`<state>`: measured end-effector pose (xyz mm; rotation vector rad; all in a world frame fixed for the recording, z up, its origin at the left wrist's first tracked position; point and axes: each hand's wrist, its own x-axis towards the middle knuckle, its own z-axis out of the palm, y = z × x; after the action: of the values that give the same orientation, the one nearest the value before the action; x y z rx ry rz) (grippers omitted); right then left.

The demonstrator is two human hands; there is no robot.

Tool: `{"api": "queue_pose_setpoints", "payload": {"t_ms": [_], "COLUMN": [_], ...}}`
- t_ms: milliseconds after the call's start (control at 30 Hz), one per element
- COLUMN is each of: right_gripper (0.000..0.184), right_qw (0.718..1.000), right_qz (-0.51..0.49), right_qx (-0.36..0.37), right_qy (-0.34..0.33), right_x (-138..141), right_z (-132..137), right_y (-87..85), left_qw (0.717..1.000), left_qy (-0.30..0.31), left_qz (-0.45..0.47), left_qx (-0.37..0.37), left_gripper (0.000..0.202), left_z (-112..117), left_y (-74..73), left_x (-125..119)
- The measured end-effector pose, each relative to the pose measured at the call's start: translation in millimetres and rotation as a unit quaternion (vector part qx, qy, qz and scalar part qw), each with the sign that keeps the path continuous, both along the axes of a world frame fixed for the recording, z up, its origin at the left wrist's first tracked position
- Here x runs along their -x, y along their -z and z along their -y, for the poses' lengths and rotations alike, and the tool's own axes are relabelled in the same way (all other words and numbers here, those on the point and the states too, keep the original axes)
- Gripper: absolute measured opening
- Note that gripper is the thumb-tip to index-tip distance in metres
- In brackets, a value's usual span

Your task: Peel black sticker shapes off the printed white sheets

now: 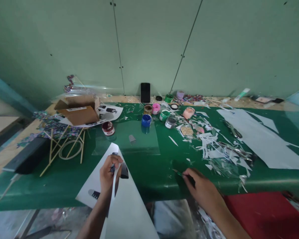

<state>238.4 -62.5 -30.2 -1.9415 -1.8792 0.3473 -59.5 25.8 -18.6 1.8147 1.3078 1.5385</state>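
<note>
My left hand [107,172] is closed on a white sheet of paper [128,209] with dark printed pictures. The sheet is folded or curled over and slants down past the near table edge. In my right hand [201,191], pinched between thumb and fingers, is a thin pointed tool [178,172] with a greenish shaft, like a small craft knife. Its tip points left, just above or on the green mat [149,176]; contact is unclear. A small grey striped piece [132,138] lies on a clear plastic sheet [124,149] beyond my left hand.
Open paint jars, among them a blue jar [146,120] and a dark red jar [108,128], stand mid-table. A cardboard box [81,114] and wooden sticks [51,149] are left. Paper scraps [211,146], scissors [235,151] and a large white sheet [261,139] lie right. A phone [145,93] leans on the wall.
</note>
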Motion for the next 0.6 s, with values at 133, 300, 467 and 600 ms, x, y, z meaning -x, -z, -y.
{"api": "queue_pose_setpoints", "payload": {"t_ms": [133, 300, 467, 600], "right_gripper": [0.022, 0.026, 0.025, 0.025], "right_qw": [0.998, 0.999, 0.999, 0.998], "right_qz": [-0.060, -0.043, -0.028, -0.037], "right_qx": [-0.019, -0.019, -0.026, -0.030], "right_qy": [0.016, 0.020, 0.024, 0.028], "right_x": [3.5, 11.3, 18.3, 21.6], "right_z": [1.9, 4.6, 5.1, 5.9], "right_y": [0.8, 5.6, 11.9, 13.7], "left_qw": [1.000, 1.000, 1.000, 1.000], "left_qy": [-0.005, -0.005, -0.011, -0.003], "left_qz": [-0.001, -0.013, -0.016, -0.005], "left_qx": [-0.016, -0.003, 0.001, 0.014], "left_gripper": [0.026, 0.028, 0.028, 0.027], "left_z": [0.1, 0.2, 0.6, 0.5], "left_y": [3.0, 3.3, 1.2, -0.9], "left_x": [0.9, 1.8, 0.8, 0.7]}}
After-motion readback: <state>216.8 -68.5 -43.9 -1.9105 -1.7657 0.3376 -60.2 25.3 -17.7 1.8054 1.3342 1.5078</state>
